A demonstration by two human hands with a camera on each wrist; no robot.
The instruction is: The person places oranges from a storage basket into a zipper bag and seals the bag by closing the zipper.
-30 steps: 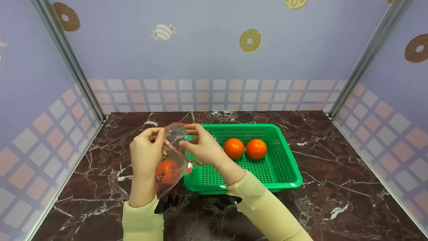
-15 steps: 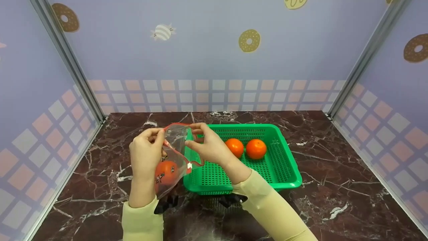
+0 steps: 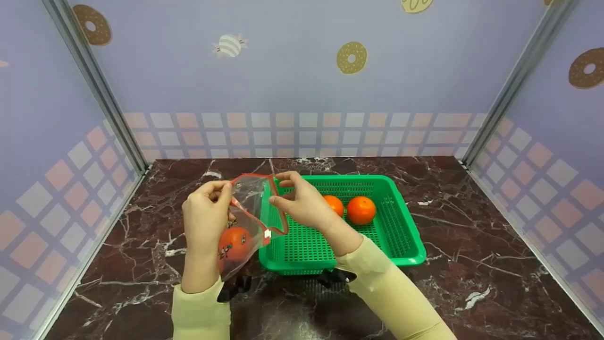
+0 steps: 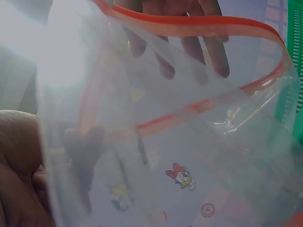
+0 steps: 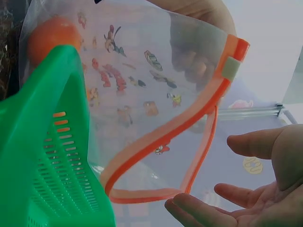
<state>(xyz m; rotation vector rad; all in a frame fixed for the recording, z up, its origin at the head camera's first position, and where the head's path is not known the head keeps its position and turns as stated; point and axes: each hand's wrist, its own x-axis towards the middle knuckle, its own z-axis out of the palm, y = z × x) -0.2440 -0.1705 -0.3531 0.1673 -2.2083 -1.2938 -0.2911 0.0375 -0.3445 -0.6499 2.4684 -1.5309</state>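
Clear plastic in the left hand (image 3: pixel 205 215), thumb and bent fingers pinching the edge of the bag (image 3: pixel 249 218) at its left end! Across from it, the right hand (image 3: pixel 306 202) has its fingers spread, thumb well apart, gripping nothing; the fingertips sit right by the far stretch of the red rim (image 5: pixel 170 128), and whether they touch it I can't tell. Between the hands the mouth gapes wide, a white slider (image 3: pixel 267 233) at its near corner. Down inside, low in the bag, one orange fruit (image 3: pixel 234 244) shows through the printed film. Just to the right, green basket (image 3: pixel 391 262), and two more fruit (image 3: pixel 361 210) lie side by side in it, one partly behind the right hand. All of this over the dark marbled bench (image 3: pixel 472 278).

My call: the step in hand is spreading that mouth, with one fruit bagged. A next move would likely want the right fingers clear of the rim and round a basket fruit, the left pinch staying firm so the opening doesn't sag.
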